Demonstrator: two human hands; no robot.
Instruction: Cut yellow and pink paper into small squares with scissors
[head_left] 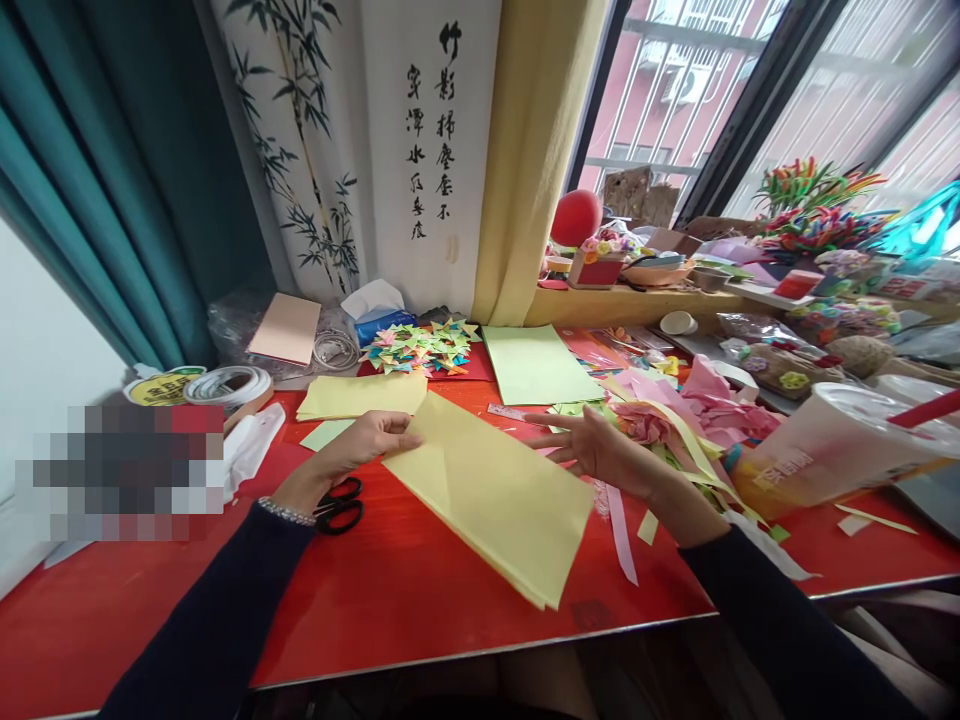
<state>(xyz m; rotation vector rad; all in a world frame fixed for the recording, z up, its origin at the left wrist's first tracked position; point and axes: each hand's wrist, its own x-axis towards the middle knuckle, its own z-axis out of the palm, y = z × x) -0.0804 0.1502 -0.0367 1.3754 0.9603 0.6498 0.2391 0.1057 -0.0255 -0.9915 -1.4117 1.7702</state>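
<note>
My left hand [375,440] pinches the upper left corner of a folded sheet of yellow paper [495,490], which is tilted over the red table. Its layers part slightly along the lower edge. My right hand [589,445] is open beside the sheet's right side, fingers stretched towards it; whether they touch it I cannot tell. Black-handled scissors [341,508] lie under my left wrist, their blades hidden. Behind my left hand lies more yellow paper [360,394], and a pale green stack of paper [536,365] lies further back.
Colourful folded paper pieces [424,350] are heaped at the back. Pink and yellow paper scraps [697,410] crowd the right side, near a large plastic cup [817,450] with a red straw. A white tape roll [229,385] stands at left. The red table [360,610] ends at its front edge.
</note>
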